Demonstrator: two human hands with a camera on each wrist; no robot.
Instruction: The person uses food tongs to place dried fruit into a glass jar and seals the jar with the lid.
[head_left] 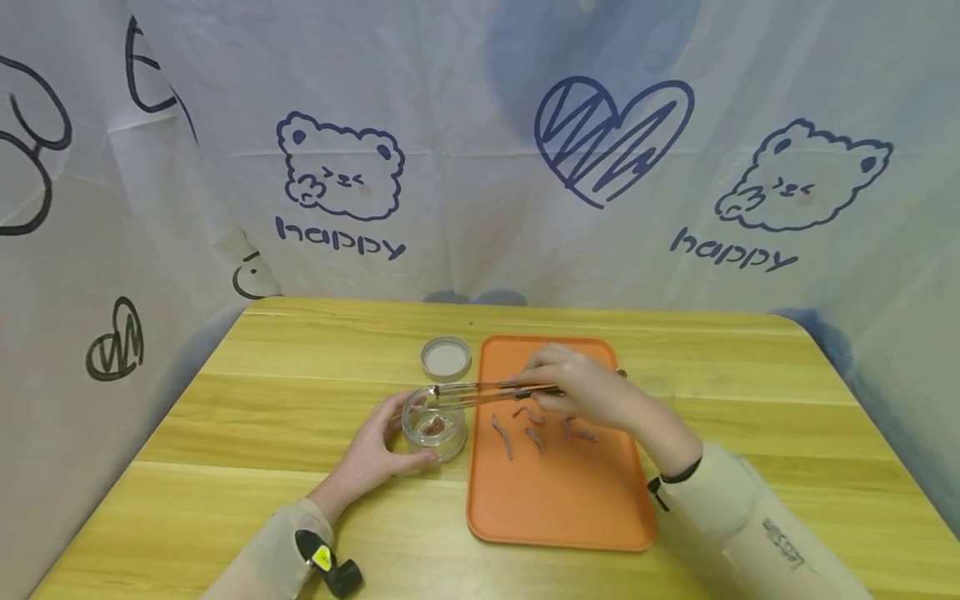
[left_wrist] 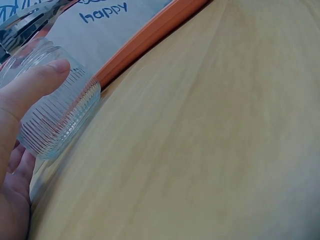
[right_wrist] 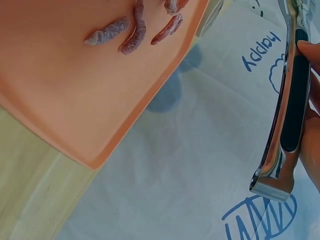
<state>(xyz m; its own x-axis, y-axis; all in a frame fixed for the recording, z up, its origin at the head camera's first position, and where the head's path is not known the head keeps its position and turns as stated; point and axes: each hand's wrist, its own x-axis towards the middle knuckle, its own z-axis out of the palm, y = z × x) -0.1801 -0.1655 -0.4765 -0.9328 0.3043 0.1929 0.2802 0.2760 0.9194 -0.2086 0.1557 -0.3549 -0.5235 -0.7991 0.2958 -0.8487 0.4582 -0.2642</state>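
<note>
My left hand (head_left: 372, 448) grips a clear glass jar (head_left: 447, 451) at the left edge of the orange tray. Its ribbed wall and screw-thread rim show in the left wrist view, with my thumb pressed against the glass. Inside the jar lies a small reddish-brown piece (head_left: 435, 427). My right hand (head_left: 588, 390) holds metal tongs (right_wrist: 295, 110) with black grips, above the tray. The tongs' tips reach over the jar's mouth; whether they pinch anything is too small to tell. Several thin, wrinkled, greyish-red dried strips (right_wrist: 134, 32) lie on the tray below the right hand.
The orange tray (head_left: 558, 508) lies lengthwise on a wood-grain table (head_left: 225, 500). Behind the jar, a round lid (head_left: 446, 358) rests beside the tray's far left part. A white printed cloth (head_left: 480, 200) hangs behind the table and along its sides.
</note>
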